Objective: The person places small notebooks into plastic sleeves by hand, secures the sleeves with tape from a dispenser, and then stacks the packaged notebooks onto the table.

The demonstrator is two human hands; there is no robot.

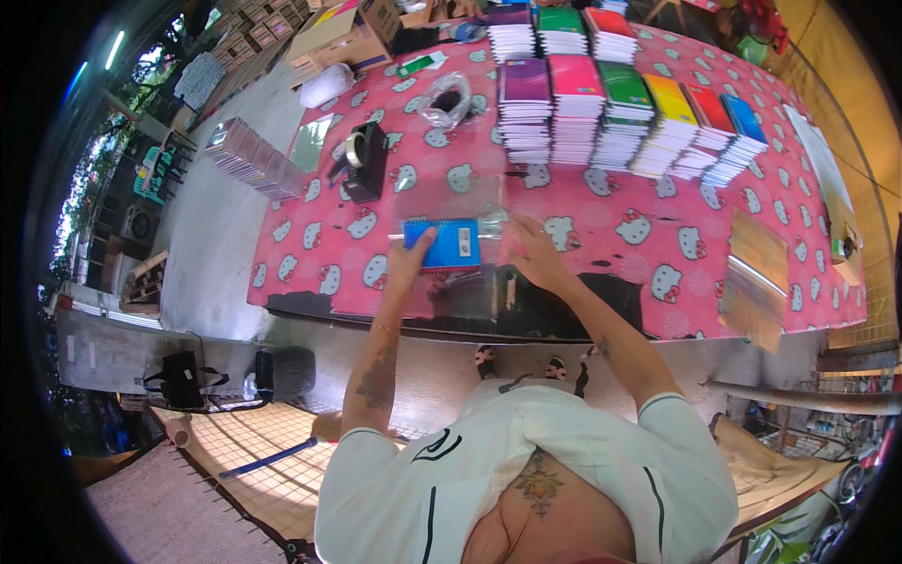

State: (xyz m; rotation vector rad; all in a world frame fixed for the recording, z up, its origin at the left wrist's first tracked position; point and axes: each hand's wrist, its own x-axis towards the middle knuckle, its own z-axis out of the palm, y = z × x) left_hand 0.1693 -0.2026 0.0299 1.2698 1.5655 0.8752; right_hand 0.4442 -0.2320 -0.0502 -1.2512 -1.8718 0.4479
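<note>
A blue spiral notebook (442, 244) with a white label lies over a clear plastic bag (451, 199) near the table's front edge. My left hand (410, 258) grips the notebook at its left end, thumb on top of the cover. At the right edge of the plastic, my right hand (536, 252) has its fingers bent and closed on the thin film. How much of the notebook is inside the plastic is hard to tell. A black tape dispenser (369, 162) with a roll of tape stands beyond my left hand.
Several tall stacks of coloured notebooks (575, 108) fill the back right of the pink patterned table covering (366, 296). A leaning pile of clear-wrapped packs (252, 158) stands at the left. A cardboard box (343, 38) sits at the back, and a brown board (754, 277) lies at the right edge.
</note>
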